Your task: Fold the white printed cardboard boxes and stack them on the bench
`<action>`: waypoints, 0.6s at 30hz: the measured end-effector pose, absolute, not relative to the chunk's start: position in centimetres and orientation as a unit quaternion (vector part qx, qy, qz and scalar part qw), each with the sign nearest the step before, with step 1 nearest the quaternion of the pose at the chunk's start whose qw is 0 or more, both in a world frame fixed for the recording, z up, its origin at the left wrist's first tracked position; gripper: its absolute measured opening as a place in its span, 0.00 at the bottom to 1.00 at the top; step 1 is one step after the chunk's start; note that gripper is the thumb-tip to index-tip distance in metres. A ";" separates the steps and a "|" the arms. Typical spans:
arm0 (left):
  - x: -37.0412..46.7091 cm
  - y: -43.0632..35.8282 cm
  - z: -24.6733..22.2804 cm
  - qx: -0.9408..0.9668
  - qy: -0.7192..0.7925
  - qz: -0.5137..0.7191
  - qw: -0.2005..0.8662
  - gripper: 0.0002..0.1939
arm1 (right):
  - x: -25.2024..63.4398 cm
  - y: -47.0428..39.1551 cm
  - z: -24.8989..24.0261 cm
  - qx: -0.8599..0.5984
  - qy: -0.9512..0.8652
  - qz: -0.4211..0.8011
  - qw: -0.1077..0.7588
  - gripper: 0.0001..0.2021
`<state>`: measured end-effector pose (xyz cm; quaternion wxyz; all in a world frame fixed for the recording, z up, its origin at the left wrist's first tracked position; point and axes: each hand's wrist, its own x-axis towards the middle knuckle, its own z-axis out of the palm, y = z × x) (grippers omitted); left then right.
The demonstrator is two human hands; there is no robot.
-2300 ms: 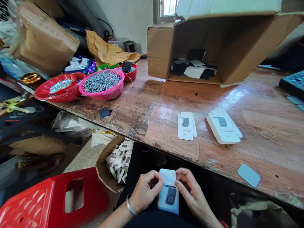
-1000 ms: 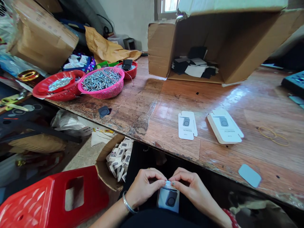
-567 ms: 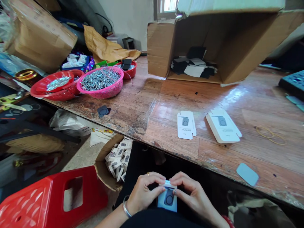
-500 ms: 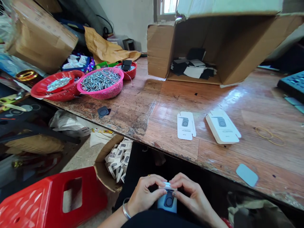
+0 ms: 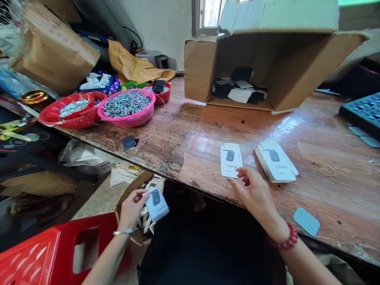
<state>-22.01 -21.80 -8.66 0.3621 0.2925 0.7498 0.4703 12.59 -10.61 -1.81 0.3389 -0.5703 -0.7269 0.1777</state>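
My left hand [image 5: 132, 209] pinches the edge of a small white folded box [image 5: 156, 204] printed with a dark device. It holds the box over an open cardboard carton [image 5: 124, 202] on the floor side, in which many similar white boxes lie. Over the table's front edge, my right hand [image 5: 252, 194] reaches with thumb and fingers apart, holding nothing. Its fingertips are at the lower right corner of a single flat white box [image 5: 230, 159] marked MAGNETIC; I cannot tell whether they touch it. Just right of it lies a stack of flat white boxes [image 5: 276, 161].
Baskets of small metal parts, one pink [image 5: 127, 120] and one red [image 5: 69, 122], stand at the left. A large open carton [image 5: 198, 71] holds dark and white cards. A red stool [image 5: 32, 253], a rubber band [image 5: 329, 170] and a grey-blue rounded pad [image 5: 307, 221] are also around.
Both hands were together on the box at my lap. The left hand has carried it left over the carton; the right has let go and moved up to the flat box on the table.
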 end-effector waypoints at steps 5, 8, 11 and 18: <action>-26.0 -21.5 -10.1 0.283 0.796 0.455 0.280 0.34 | 12.5 -5.9 -2.8 -0.642 -0.727 0.050 0.239 0.35; -23.9 -21.2 -10.0 0.307 0.779 0.447 0.314 0.31 | 12.5 -4.8 -2.9 -0.654 -0.721 0.078 0.216 0.37; -20.0 -20.6 -9.0 0.342 0.732 0.441 0.390 0.24 | 13.0 -4.0 -2.7 -0.649 -0.695 0.174 0.257 0.38; -12.3 -19.4 -4.3 0.334 0.561 0.479 0.587 0.25 | 12.7 -6.5 -0.5 -0.588 -0.659 0.381 0.274 0.22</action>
